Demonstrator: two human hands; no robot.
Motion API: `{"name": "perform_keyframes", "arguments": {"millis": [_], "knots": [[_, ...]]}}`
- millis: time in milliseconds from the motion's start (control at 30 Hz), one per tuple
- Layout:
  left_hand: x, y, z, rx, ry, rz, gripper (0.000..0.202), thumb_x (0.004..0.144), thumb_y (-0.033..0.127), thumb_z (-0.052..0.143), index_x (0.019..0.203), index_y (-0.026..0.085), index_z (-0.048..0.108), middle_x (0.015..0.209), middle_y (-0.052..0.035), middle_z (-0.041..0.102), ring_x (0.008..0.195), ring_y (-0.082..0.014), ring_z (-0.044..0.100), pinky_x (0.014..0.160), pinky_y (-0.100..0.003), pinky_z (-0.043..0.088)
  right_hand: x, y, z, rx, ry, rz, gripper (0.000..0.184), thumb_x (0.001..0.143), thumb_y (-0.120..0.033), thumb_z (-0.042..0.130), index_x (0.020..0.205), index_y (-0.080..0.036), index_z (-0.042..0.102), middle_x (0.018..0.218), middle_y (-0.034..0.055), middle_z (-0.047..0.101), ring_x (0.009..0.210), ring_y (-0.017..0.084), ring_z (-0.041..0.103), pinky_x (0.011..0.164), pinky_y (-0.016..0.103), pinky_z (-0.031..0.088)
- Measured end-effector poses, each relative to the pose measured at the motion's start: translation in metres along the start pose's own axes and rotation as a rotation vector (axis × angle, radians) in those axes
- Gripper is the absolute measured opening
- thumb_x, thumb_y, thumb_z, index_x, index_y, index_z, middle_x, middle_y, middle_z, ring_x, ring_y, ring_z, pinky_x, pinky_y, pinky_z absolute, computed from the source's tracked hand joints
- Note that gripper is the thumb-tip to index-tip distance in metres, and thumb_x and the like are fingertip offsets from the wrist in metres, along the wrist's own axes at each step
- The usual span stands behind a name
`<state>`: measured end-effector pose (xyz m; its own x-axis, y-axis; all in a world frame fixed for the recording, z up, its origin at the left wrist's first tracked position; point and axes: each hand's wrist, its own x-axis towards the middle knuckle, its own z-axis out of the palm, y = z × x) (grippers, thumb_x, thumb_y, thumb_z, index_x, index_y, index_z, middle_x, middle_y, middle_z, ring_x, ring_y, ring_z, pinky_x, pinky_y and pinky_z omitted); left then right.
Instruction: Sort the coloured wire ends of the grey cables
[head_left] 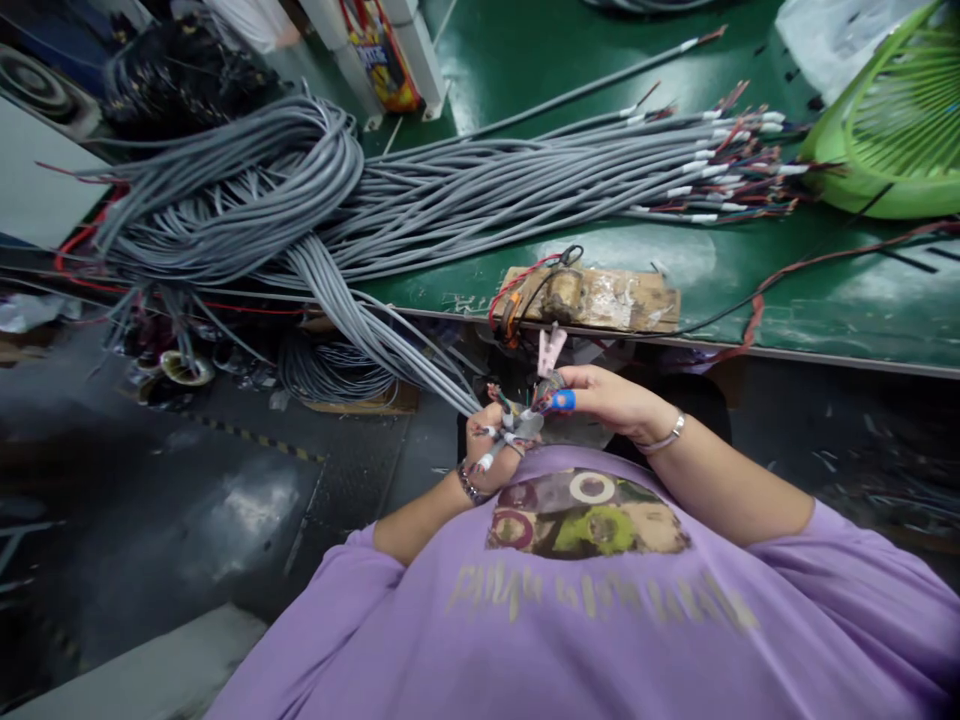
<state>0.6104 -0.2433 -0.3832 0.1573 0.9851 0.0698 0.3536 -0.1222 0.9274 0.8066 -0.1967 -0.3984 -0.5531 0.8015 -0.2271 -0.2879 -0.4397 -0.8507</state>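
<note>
My left hand [491,450] is closed round the ends of several grey cables [390,345] that hang off the bench edge; stripped coloured wires and white sleeves stick out between its fingers. My right hand [607,398], with blue tape on a fingertip, pinches the wire ends right beside the left hand. Both hands are held close to my chest, just below the bench edge. A small pink clip-like tool [551,348] hangs from the bench edge directly above them.
A big bundle of grey cables [420,200] lies across the green bench [825,300], its stripped ends at the right [735,150]. A worn wooden block with red wiring [592,297] sits at the bench edge. A green plastic basket [896,120] stands far right. More cable coils lie on the floor left [330,370].
</note>
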Motion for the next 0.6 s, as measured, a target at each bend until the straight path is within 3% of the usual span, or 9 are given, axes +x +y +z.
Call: {"name": "perform_keyframes", "arguments": {"millis": [100,200,300,400,600], "knots": [[0.004,0.000,-0.001,-0.033,-0.078,0.009,0.033,0.079,0.045,0.072,0.061,0.018,0.068,0.061,-0.0045,0.069,0.057,-0.0162,0.062,0.059,-0.029,0.051,0.000,-0.002,0.009,-0.034,-0.015,-0.066,0.022,0.068,-0.035,0.083,0.072,-0.016,0.073,0.067,0.0011,0.071,0.061,0.012,0.062,0.064,0.026,0.051],[0.011,0.002,-0.005,-0.062,-0.247,0.010,0.031,0.081,0.042,0.070,0.062,0.018,0.069,0.061,-0.0050,0.070,0.057,-0.0164,0.064,0.060,-0.028,0.053,-0.002,-0.002,0.019,-0.113,-0.051,-0.103,0.022,0.075,-0.038,0.078,0.074,-0.017,0.073,0.063,0.0026,0.070,0.060,0.016,0.063,0.062,0.029,0.051],[0.015,0.001,-0.008,-0.088,-0.343,-0.045,0.026,0.079,0.036,0.070,0.062,0.017,0.070,0.061,-0.0055,0.071,0.058,-0.0163,0.065,0.060,-0.026,0.053,-0.005,-0.001,0.025,-0.276,0.039,-0.219,0.024,0.075,-0.041,0.077,0.076,-0.018,0.074,0.069,0.0038,0.070,0.062,0.017,0.063,0.063,0.030,0.051],[0.015,-0.002,-0.009,-0.103,-0.307,-0.105,0.027,0.079,0.036,0.071,0.061,0.015,0.071,0.060,-0.0063,0.071,0.057,-0.0156,0.064,0.060,-0.026,0.052,-0.008,0.003,0.021,-0.364,0.104,-0.312,0.024,0.077,-0.042,0.076,0.077,-0.018,0.075,0.080,0.0044,0.071,0.073,0.017,0.063,0.074,0.032,0.052],[0.008,-0.016,-0.001,-0.238,-0.054,-0.160,0.036,0.084,0.048,0.067,0.068,0.016,0.074,0.066,-0.0056,0.072,0.062,-0.0158,0.065,0.066,-0.028,0.053,-0.009,0.014,0.016,-0.109,0.111,-0.176,0.037,0.070,-0.043,0.083,0.090,-0.017,0.067,0.080,0.0037,0.072,0.071,0.015,0.063,0.068,0.028,0.048]]}}
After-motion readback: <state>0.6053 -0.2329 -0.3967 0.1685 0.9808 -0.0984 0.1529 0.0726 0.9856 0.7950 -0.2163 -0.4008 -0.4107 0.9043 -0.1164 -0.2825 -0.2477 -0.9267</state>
